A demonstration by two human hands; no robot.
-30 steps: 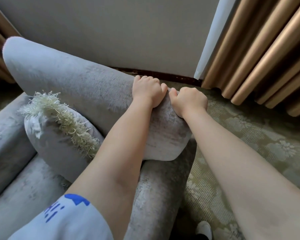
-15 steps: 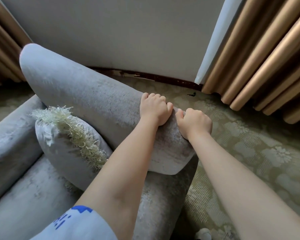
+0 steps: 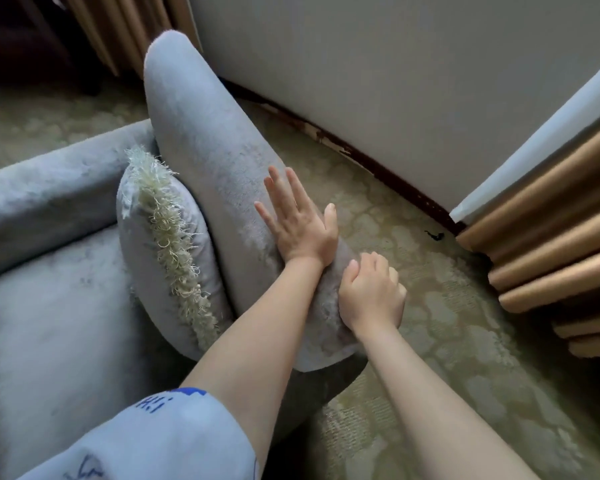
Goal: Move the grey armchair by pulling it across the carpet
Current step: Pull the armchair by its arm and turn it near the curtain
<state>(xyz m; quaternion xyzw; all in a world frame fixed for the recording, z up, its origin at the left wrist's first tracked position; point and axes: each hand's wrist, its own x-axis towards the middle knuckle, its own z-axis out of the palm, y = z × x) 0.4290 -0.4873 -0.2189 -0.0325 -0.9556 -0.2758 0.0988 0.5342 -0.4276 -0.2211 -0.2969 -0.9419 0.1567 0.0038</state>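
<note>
The left hand (image 3: 298, 225) is lying flat on the top of the grey armchair's (image 3: 194, 133) backrest, fingers straight and spread, thumb reaching over the rear edge. The right hand (image 3: 371, 294) is curling round the near end of that same backrest, just beside the left wrist, fingers wrapping over the rear side and gripping the fabric. The armchair is standing on the patterned green carpet (image 3: 447, 323), its back angling away from the pale wall (image 3: 395, 81) behind it, with a strip of carpet showing between them. A grey cushion (image 3: 142, 237) with a cream fringe is leaning upright against the front of the armchair's backrest. Gold curtains (image 3: 551, 244) are hanging beyond the armchair's near end, well apart from it. A pale blue sleeve (image 3: 174, 441) is covering the left upper arm, over the armchair's seat.
</note>
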